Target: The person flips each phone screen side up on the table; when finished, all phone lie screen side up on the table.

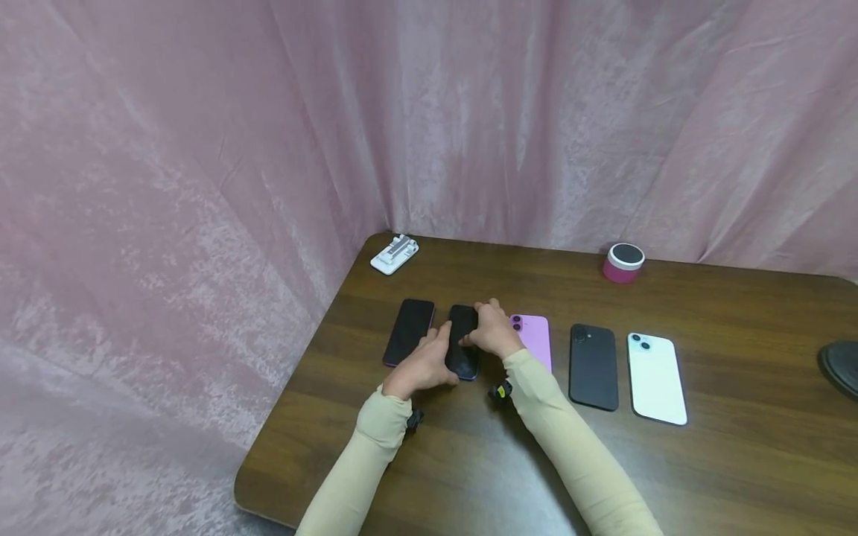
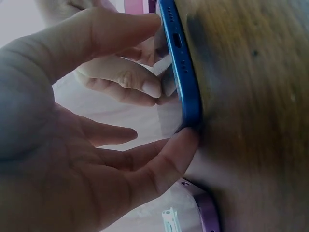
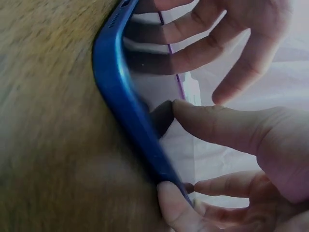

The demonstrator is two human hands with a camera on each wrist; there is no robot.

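Note:
A dark-screened phone with a blue frame (image 1: 461,360) lies face up on the table between both hands. My left hand (image 1: 424,363) is at its left side and lower end, thumb and fingers spread. In the left wrist view one fingertip touches the corner of the blue phone (image 2: 179,63), near its charging port. My right hand (image 1: 494,332) holds the upper right part. In the right wrist view its thumb (image 3: 217,123) meets the screen, while a finger curls against the side of the blue frame (image 3: 128,106). The right hand partly covers the upper screen.
Left of the hands lies another dark phone (image 1: 410,331). To the right lie a purple phone (image 1: 534,341), a black phone (image 1: 593,368) and a white phone (image 1: 657,378), cameras up. Behind are a white device (image 1: 394,254) and a pink-and-white round object (image 1: 623,263). A dark round base (image 1: 841,366) stands far right.

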